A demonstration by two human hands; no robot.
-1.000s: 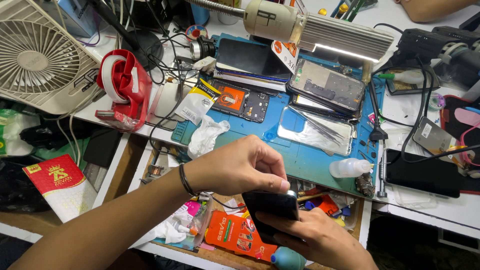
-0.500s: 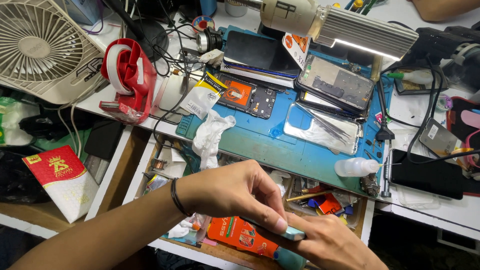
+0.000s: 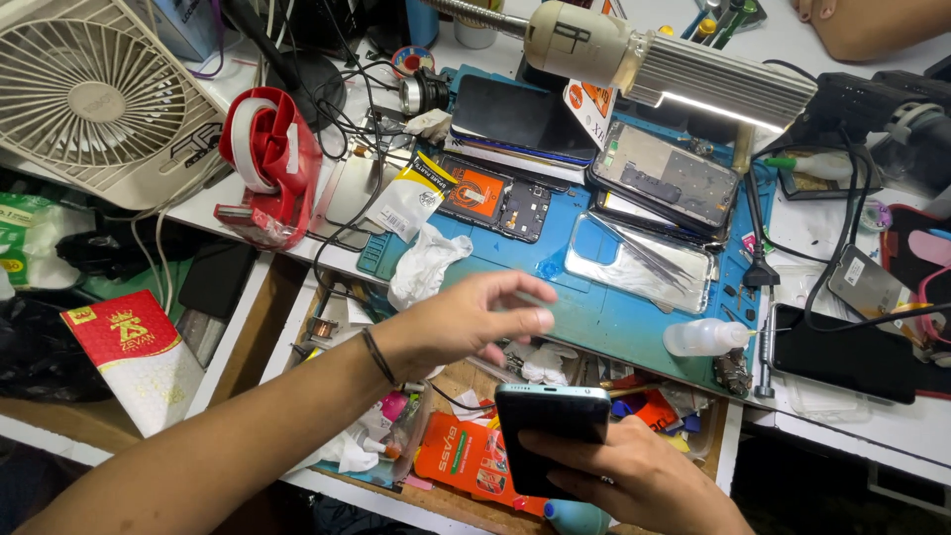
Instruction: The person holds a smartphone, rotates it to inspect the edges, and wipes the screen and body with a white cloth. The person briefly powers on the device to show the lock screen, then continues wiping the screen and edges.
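Holding a dark phone (image 3: 548, 432) over the open drawer (image 3: 466, 381), the right hand (image 3: 634, 476) clamps its lower part — long axis upright, top toward the blue mat (image 3: 594, 317). The left hand (image 3: 475, 317) hovers above, fingers spread.

Your left hand (image 3: 474, 322): fingertips motion-blurred | your right hand (image 3: 634, 476): wrist cut off by bottom edge, palm hidden behind the dark slab phone (image 3: 548, 436) | white desk fan (image 3: 94, 94): cropped at left and top edges | another person's hand (image 3: 872, 25): mostly out of frame at top
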